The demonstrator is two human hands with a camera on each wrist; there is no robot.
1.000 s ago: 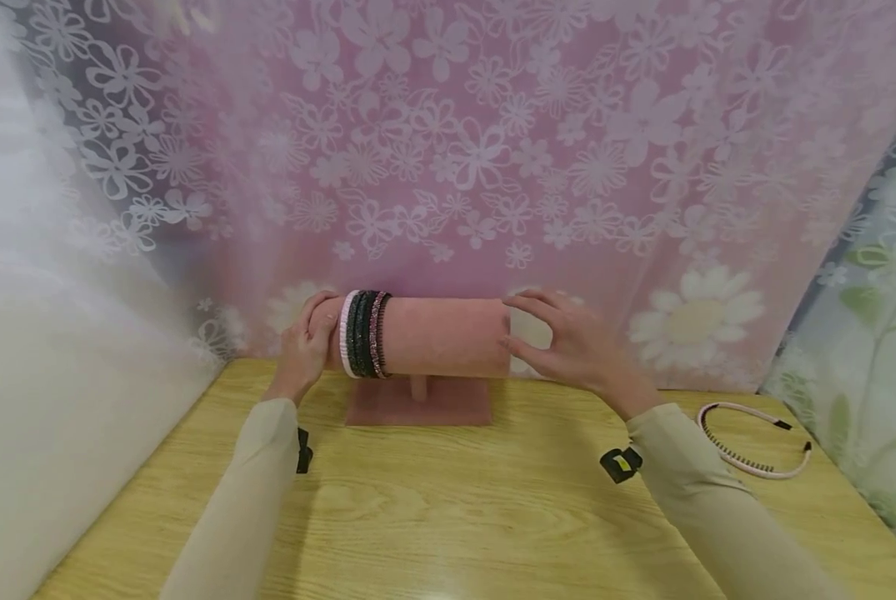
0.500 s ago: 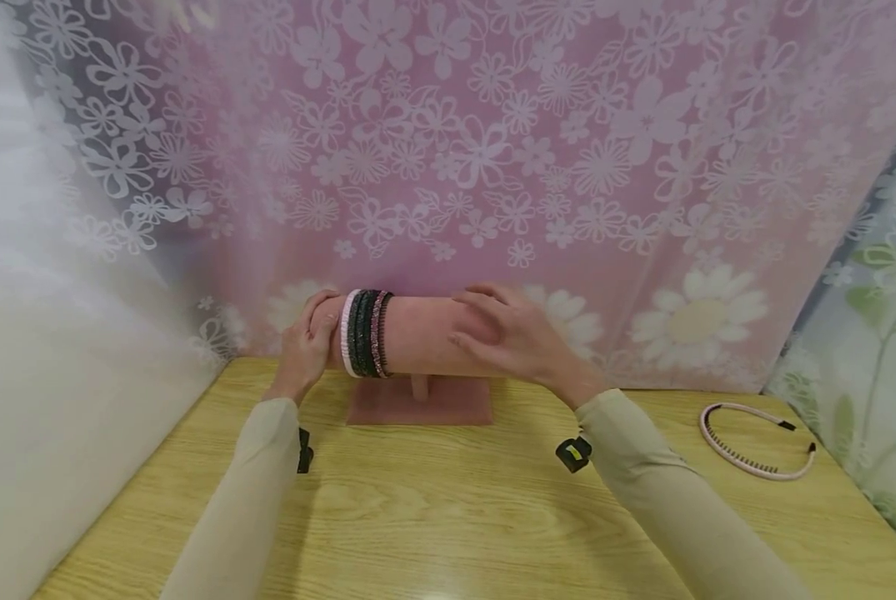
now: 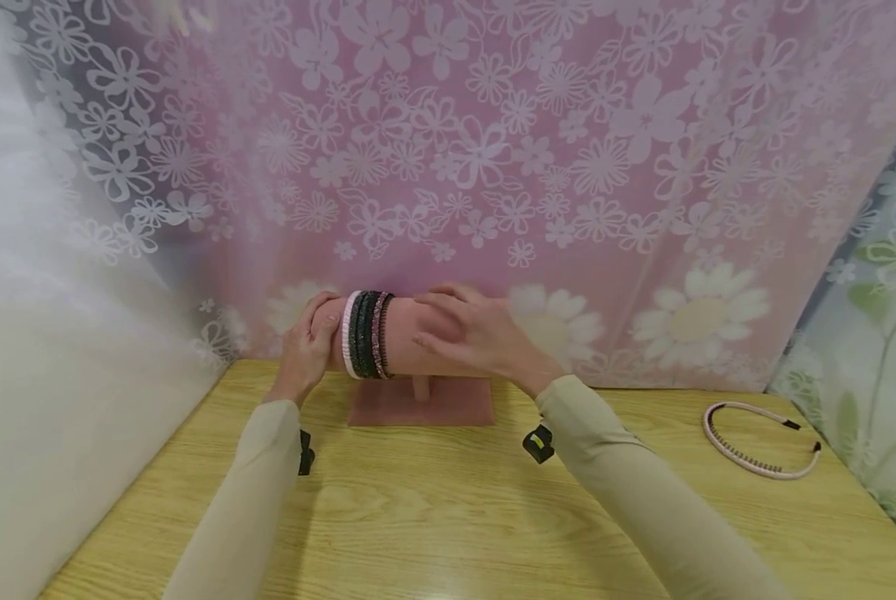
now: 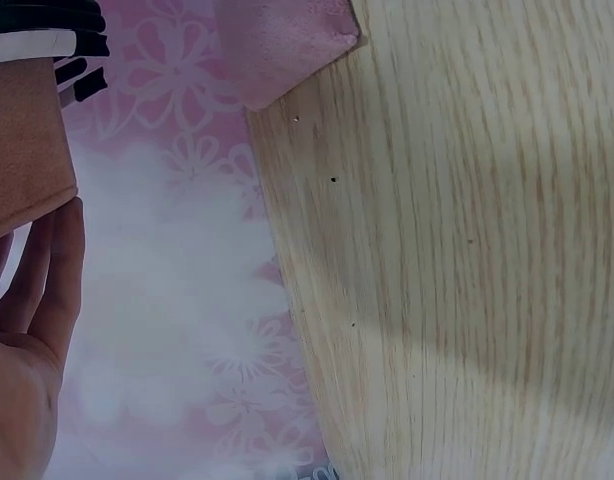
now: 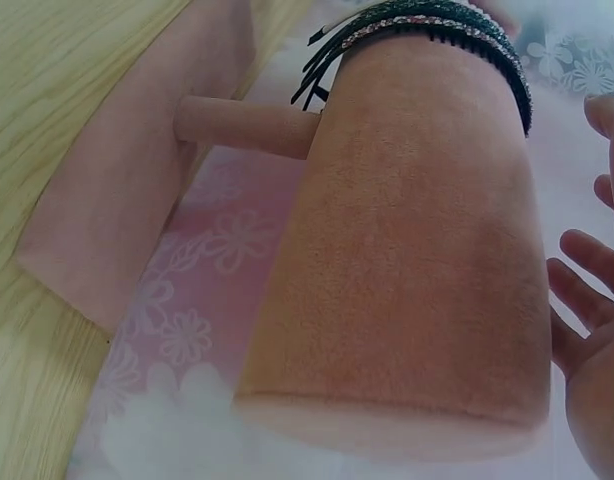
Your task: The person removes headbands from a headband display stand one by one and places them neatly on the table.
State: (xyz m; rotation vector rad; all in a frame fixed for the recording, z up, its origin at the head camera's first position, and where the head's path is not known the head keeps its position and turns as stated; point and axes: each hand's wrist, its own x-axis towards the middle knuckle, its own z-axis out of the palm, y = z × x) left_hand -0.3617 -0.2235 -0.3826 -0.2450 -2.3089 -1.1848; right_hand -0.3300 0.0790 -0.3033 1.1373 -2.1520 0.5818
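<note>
A pink plush headband stand (image 3: 405,358) lies crosswise, its roll carried on a short post above a flat pink base (image 3: 387,410). Around the roll's left part sit several headbands: a white one (image 3: 347,337), dark ones (image 3: 362,337) and a glittery pink one (image 3: 377,333) with comb teeth. My left hand (image 3: 305,350) holds the roll's left end, thumb in front and fingers over the top. My right hand (image 3: 485,333), fingers spread and curved, is over the roll's right half; in the right wrist view that hand (image 5: 597,350) is beside the roll, holding nothing.
A loose pale pink headband (image 3: 788,476) with comb teeth lies on the wooden table (image 3: 432,508) at the far right. A pink flowered curtain (image 3: 455,167) hangs right behind the stand, and white sheeting (image 3: 80,375) rises along the left side.
My right hand has moved left from beyond the roll's right end to over the roll, nearer the headbands. The left hand and the stand have stayed in place.
</note>
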